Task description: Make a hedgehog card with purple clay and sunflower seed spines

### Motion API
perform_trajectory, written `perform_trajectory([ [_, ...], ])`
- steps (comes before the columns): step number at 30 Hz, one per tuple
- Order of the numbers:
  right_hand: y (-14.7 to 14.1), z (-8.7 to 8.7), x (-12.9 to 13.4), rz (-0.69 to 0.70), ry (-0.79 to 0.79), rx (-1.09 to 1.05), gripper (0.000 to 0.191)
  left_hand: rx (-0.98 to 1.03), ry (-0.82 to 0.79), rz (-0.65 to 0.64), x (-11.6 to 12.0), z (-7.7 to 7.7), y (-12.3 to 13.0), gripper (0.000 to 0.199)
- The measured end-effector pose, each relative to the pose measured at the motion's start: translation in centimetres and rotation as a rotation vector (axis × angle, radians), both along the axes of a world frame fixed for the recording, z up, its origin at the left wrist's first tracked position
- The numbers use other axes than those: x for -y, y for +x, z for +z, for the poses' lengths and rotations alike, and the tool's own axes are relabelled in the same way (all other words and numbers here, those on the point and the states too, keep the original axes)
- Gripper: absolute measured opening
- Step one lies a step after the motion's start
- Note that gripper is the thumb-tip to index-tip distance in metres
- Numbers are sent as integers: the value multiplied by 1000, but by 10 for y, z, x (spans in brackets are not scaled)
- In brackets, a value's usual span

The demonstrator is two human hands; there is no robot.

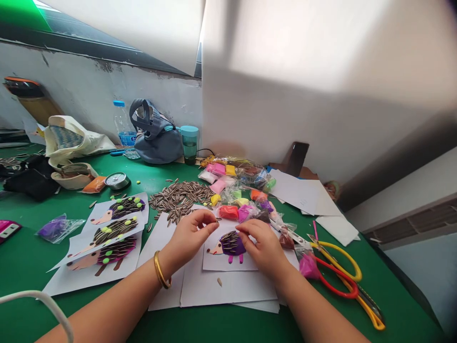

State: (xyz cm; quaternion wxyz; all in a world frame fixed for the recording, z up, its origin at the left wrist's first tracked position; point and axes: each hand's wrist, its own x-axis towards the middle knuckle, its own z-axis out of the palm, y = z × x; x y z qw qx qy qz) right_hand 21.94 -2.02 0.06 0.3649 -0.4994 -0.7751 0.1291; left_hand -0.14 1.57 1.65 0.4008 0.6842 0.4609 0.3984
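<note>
A hedgehog picture point(232, 243) with a purple clay body and striped sunflower seeds for spines lies on white paper. My left hand point(194, 233), with a gold bangle at the wrist, hovers just above its upper left, thumb and forefinger pinched on a tiny dark thing too small to name. Over the picture's right side is my right hand point(262, 243), fingertips pinched at the purple body's edge; what they hold is hidden. One loose sunflower seed point(219, 282) lies on the paper below. Behind my left hand spreads a heap of sunflower seeds point(182, 195).
Several finished hedgehog pictures point(117, 257) overlap at left. Bagged coloured clay point(228, 212) lies behind my hands. Yellow- and red-handled scissors point(339, 271) rest at right, near white sheets point(300, 190). A blue bag point(157, 143), a teal-lidded cup point(189, 143) and a phone point(298, 159) stand along the back.
</note>
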Motion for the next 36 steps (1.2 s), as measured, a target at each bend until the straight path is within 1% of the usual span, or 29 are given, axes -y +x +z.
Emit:
perform_trajectory([
  [1, -3, 1, 2, 23, 6, -15, 17, 104, -97, -40, 5, 2, 4, 18],
  [3, -8, 4, 7, 81, 1, -39, 18, 243, -263, -117, 14, 5, 11, 22],
  [5, -13, 6, 12, 125, -16, -52, 18, 309, -332, -160, 20, 6, 15, 24],
  [8, -17, 9, 17, 115, -12, -90, 13, 309, -312, -193, 26, 5, 18, 23],
  [14, -14, 9, 19, 86, 64, -149, 11, 230, -300, -208, 28, 2, 20, 24],
  [16, -11, 9, 18, 80, 62, -147, 11, 187, -277, -216, 27, 3, 20, 24],
  [18, -7, 8, 15, 67, 52, -134, 11, 98, -214, -207, 25, 4, 19, 23],
  [21, 4, 7, 7, 16, -4, -73, 13, -104, -10, -156, 20, 3, 13, 17],
  [23, 12, 7, 0, -35, -95, 20, 13, -255, 137, -141, 15, -1, 6, 12],
  [25, 18, 8, -6, -42, -195, 154, 13, -413, 240, -162, 11, -5, 0, 24],
  [28, 23, 9, -11, -14, -285, 305, 14, -592, 306, -208, 6, -11, -6, 46],
  [30, 22, 9, -11, -11, -299, 346, 14, -662, 303, -231, 5, -13, -7, 60],
  [32, 20, 8, -10, -10, -295, 357, 14, -702, 290, -246, 5, -14, -8, 70],
  [36, 16, 3, -9, 5, -238, 356, 13, -717, 285, -256, 5, -17, -7, 74],
])
